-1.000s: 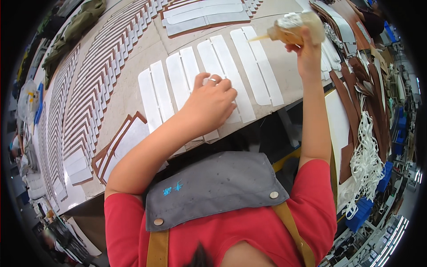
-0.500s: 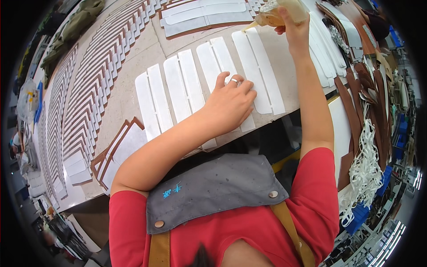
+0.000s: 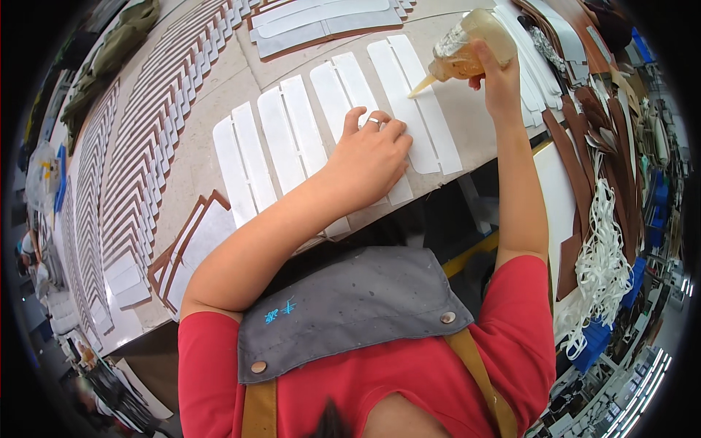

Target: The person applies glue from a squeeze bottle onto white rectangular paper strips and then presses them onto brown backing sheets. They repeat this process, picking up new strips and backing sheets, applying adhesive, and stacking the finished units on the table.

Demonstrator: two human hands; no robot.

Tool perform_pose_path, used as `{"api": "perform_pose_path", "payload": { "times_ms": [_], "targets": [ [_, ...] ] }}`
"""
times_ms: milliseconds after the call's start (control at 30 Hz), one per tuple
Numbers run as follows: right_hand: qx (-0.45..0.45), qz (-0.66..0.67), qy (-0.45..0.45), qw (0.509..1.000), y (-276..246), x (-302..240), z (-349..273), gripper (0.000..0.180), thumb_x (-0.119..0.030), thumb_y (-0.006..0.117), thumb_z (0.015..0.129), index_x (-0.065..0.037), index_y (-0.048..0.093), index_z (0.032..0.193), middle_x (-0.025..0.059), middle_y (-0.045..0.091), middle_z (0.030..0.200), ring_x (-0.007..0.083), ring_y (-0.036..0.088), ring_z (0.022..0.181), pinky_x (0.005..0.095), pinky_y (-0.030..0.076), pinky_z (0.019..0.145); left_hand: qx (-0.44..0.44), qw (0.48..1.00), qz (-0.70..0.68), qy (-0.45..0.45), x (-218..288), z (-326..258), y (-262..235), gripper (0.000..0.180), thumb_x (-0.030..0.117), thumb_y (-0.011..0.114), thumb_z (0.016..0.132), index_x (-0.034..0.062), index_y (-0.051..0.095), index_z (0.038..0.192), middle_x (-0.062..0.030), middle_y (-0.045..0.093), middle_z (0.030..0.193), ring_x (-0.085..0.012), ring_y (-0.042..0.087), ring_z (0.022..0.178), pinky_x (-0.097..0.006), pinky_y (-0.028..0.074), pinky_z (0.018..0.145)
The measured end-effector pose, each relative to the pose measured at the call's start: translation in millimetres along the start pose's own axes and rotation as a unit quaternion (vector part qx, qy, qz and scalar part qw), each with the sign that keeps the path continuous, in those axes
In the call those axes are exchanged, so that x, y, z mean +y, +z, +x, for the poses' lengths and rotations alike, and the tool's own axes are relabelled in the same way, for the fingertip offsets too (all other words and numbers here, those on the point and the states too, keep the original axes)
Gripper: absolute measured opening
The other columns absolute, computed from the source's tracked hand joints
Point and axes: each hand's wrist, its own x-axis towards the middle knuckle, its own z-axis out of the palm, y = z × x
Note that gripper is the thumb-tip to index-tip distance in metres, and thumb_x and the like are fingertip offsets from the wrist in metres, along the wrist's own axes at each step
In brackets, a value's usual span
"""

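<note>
Along the left edge of the workbench (image 3: 197, 157), rows of glued brown-and-white strips (image 3: 124, 182) lie fanned apart, probably so they dry without sticking. At the near edge, the left hand (image 3: 369, 157) presses flat, fingers spread, on the white strips (image 3: 292, 142), pinning them steady. Toward the far right corner, the right hand (image 3: 500, 77) grips a squeeze glue bottle (image 3: 464, 47), nozzle tilted down over a strip.

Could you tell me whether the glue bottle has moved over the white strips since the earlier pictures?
Yes. The glue bottle in the right hand now tips its nozzle onto the rightmost white strip; earlier it sat right of it.
</note>
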Motion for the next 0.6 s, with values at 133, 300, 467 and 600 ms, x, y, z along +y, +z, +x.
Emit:
{"api": "perform_pose_path", "payload": {
  "times_ms": [133, 300, 467, 600],
  "targets": [
    [-0.008, 0.005, 0.033, 0.999, -11.3, -7.2, -21.3, 0.046, -0.036, 0.07, 0.08, -0.003, 0.049, 0.105, 0.0041, 0.057, 0.075, 0.0085, 0.049, 0.046, 0.0186, 0.038, 0.039, -0.001, 1.0, 0.004, 0.0, 0.9, -0.1, -0.8, 0.029, 0.021, 0.059, 0.082, 0.0058, 0.058, 0.107, -0.0077, 0.054, 0.118, -0.0261, 0.046, 0.116, -0.048, 0.023, 0.104],
    [-0.002, 0.018, 0.048, 0.999, -22.4, -15.8, -48.0, 0.046, -0.034, 0.072, 0.079, -0.004, 0.049, 0.104, 0.0032, 0.056, 0.075, 0.0056, 0.048, 0.047, 0.017, 0.036, 0.038, 0.002, 1.0, 0.011, 0.005, 0.6, -0.5, -0.2, 0.03, 0.021, 0.058, 0.083, 0.0061, 0.057, 0.109, -0.0071, 0.054, 0.118, -0.0259, 0.046, 0.116, -0.049, 0.023, 0.104],
    [-0.006, 0.048, 0.073, 0.996, -33.9, -20.6, -70.4, 0.047, -0.038, 0.07, 0.079, -0.004, 0.05, 0.105, 0.0033, 0.057, 0.078, 0.0059, 0.05, 0.049, 0.0171, 0.036, 0.038, -0.004, 1.0, 0.016, 0.0, 1.2, 0.1, -0.9, 0.029, 0.021, 0.056, 0.085, 0.0061, 0.058, 0.109, -0.0064, 0.054, 0.119, -0.0257, 0.046, 0.116, -0.049, 0.022, 0.104],
    [0.056, 0.174, 0.081, 0.98, -33.4, -16.1, -60.9, 0.049, -0.041, 0.068, 0.08, -0.003, 0.051, 0.106, 0.0036, 0.058, 0.078, 0.0065, 0.051, 0.051, 0.0171, 0.037, 0.038, -0.005, 1.0, 0.016, 0.006, 1.3, 1.0, -1.3, 0.028, 0.021, 0.056, 0.085, 0.0061, 0.058, 0.109, -0.0064, 0.054, 0.118, -0.0257, 0.046, 0.116, -0.049, 0.022, 0.104]
  ]
}}
